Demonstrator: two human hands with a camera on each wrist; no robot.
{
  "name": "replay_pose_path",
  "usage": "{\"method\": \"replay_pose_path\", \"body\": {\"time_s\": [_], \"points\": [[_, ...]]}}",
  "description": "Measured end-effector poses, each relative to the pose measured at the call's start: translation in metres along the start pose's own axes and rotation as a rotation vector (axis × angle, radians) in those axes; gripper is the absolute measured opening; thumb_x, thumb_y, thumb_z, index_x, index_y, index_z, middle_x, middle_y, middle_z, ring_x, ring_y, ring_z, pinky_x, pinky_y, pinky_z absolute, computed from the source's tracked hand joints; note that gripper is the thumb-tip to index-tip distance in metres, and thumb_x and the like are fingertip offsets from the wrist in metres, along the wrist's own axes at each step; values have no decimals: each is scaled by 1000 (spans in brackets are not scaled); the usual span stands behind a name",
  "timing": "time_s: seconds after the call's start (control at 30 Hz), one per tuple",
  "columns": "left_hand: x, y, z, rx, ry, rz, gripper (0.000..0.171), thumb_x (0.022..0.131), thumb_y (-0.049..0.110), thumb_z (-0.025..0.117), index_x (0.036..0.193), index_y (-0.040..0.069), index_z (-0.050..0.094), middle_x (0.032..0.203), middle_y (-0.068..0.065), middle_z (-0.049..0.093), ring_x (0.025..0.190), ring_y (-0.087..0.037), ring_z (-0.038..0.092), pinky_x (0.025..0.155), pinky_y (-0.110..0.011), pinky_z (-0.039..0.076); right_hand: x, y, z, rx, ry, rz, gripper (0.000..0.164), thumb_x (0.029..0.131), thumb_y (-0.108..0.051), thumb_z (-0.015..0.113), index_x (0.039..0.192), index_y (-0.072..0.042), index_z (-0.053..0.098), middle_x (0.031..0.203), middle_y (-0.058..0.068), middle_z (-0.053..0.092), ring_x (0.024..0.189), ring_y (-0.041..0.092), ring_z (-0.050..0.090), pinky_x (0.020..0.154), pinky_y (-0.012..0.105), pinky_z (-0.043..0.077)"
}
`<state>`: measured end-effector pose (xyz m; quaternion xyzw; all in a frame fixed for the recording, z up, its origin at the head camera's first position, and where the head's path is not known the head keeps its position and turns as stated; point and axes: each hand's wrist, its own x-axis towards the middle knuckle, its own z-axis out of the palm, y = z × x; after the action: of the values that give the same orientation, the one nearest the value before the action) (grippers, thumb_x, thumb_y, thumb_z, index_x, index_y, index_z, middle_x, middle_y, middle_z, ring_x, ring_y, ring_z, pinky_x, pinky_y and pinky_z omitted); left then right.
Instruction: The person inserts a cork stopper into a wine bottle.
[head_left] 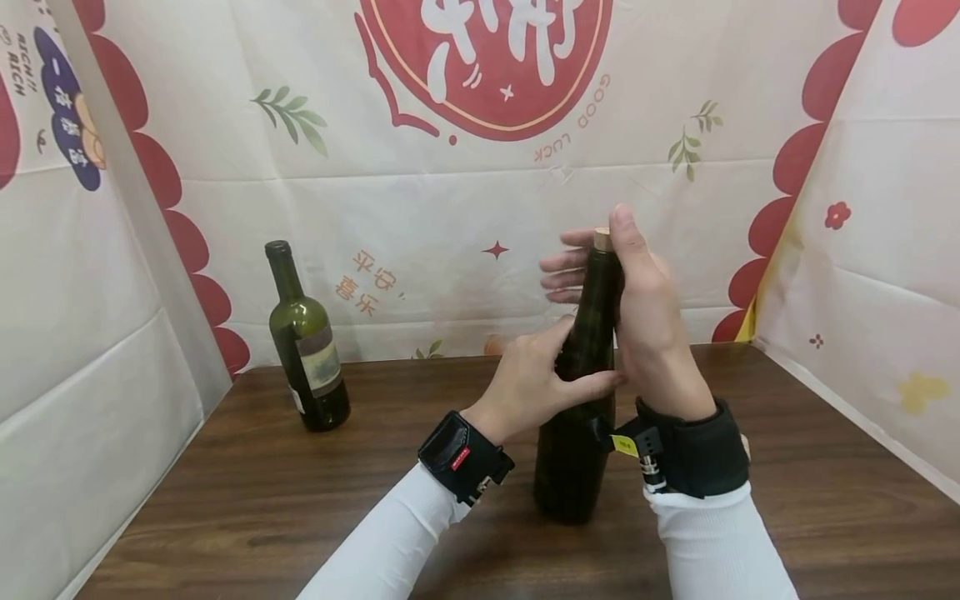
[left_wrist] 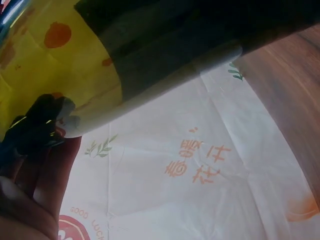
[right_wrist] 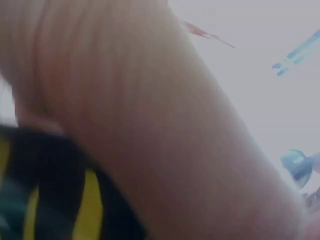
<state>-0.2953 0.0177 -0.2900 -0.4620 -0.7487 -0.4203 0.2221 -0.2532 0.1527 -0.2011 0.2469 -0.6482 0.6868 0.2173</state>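
A dark green wine bottle stands on the table, leaning slightly right at its top. A cork shows in its mouth. My left hand grips the bottle below the neck, thumb across the near side; its other fingers are partly hidden behind the glass. Beside the neck, my right hand has its thumb up near the cork and its fingers extended behind the bottle. The left wrist view shows the bottle's glass close up. Blurred skin of the right hand fills much of the right wrist view.
Another green wine bottle, with a label and no cork visible, stands upright at the back left. The brown wooden table meets a printed white cloth at the back, with cloth walls on both sides.
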Motion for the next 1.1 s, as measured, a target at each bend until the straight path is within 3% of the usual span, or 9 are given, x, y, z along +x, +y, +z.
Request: {"method": "replay_pose_path", "body": {"time_s": [0.13, 0.23, 0.33, 0.53, 1.1], "points": [[-1, -3, 1, -26, -10, 6, 35, 93, 23, 85, 119, 7, 67, 85, 1, 70, 74, -5, 61, 66, -19, 50, 3, 6, 0, 106, -57, 69, 64, 109, -59, 41, 106, -2, 70, 87, 10, 76, 74, 27, 72, 74, 39, 61], [-2, -4, 1, -33, -14, -1, 39, 93, 23, 84, 123, 6, 67, 86, 0, 71, 74, -5, 62, 66, -18, 51, 4, 9, 1, 167, -60, 87, 62, 108, -59, 44, 84, -6, 66, 70, 7, 66, 59, 23, 62, 60, 37, 59], [-2, -5, 1, -35, -13, -7, 40, 94, 23, 84, 126, 4, 68, 91, -3, 74, 76, -4, 65, 68, -17, 53, 6, 11, 2, 193, -58, 83, 61, 107, -57, 45, 73, -8, 58, 61, 6, 54, 50, 21, 51, 50, 34, 52], [-3, -5, 0, 10, 3, -11, 46, 93, 23, 84, 131, 4, 64, 94, -5, 74, 78, -6, 66, 70, -15, 52, 7, 14, 6, 195, -38, 55, 59, 108, -52, 44, 68, -10, 52, 56, 4, 45, 45, 20, 41, 45, 31, 46], [-1, -6, 2, 10, -8, -30, 41, 93, 22, 84, 125, 4, 66, 91, -4, 73, 76, -4, 64, 70, -14, 51, 9, 12, 9, 174, 22, 39, 53, 107, -43, 43, 65, -10, 49, 54, 3, 43, 41, 21, 38, 43, 33, 45]]}}
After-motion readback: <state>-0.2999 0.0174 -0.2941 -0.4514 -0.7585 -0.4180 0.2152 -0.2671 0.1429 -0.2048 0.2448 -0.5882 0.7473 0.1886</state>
